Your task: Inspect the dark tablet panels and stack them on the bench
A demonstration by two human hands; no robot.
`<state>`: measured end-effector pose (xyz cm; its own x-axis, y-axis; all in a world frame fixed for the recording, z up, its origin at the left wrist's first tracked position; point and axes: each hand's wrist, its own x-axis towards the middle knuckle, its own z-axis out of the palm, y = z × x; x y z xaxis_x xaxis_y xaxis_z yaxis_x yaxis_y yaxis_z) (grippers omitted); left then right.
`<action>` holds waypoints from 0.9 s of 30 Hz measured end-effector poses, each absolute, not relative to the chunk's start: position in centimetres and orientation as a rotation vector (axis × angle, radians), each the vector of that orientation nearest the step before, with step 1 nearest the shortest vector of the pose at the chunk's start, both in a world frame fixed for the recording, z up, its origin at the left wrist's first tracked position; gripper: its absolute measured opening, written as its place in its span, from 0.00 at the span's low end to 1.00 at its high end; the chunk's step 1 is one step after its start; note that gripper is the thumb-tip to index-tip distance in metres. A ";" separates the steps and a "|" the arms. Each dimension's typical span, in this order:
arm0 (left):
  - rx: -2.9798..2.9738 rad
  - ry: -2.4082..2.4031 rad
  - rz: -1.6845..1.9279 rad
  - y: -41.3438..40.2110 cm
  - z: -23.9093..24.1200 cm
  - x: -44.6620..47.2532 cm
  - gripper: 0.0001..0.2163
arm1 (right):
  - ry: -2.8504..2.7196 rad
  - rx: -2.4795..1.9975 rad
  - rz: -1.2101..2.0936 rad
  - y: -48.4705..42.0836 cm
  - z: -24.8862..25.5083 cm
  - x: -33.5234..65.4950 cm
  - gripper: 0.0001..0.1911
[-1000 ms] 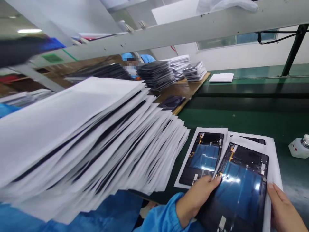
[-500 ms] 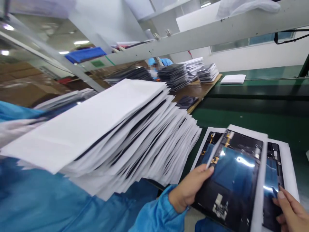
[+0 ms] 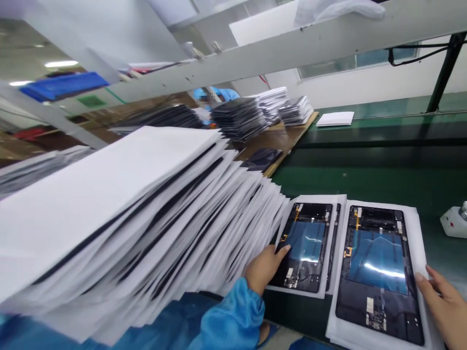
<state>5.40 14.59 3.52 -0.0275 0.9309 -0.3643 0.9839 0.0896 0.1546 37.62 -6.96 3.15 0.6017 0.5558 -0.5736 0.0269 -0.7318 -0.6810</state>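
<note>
My left hand (image 3: pixel 268 267) holds the left edge of a tablet back panel (image 3: pixel 308 243), its thumb on top and the other fingers mostly hidden. The panel is black with a bluish middle and lies on a white sheet, overlapping another dark panel on its right. A second tablet back panel (image 3: pixel 379 262) rests on a stack of white sheets (image 3: pixel 419 228) to the right. At that stack's right edge is my right hand (image 3: pixel 441 301), empty, with thumb and fingers slightly apart.
A tall leaning pile of white sheets with dark panels between them (image 3: pixel 146 204) fills the left. Behind it are several stacks (image 3: pixel 239 119) on a brown board. A white container (image 3: pixel 454 221) stands at right on the green bench (image 3: pixel 365 175). A grey beam (image 3: pixel 255 53) crosses above.
The panel that my left hand held raised and tilted now lies flat at left. The right panel is uncovered, and my right hand has moved to its outer edge. The view has shifted right.
</note>
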 end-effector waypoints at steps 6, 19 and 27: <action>1.995 1.820 -0.150 15.5 2.8 6.1 0.19 | -0.505 -2.220 1.062 -6.5 3.1 38.0 0.32; 1.820 1.372 0.037 9.9 6.0 17.5 0.18 | -0.674 -2.177 1.098 -4.3 4.0 39.1 0.25; 1.938 1.429 -0.013 8.4 6.3 19.3 0.16 | -0.810 -2.294 0.817 -4.8 5.8 37.1 0.21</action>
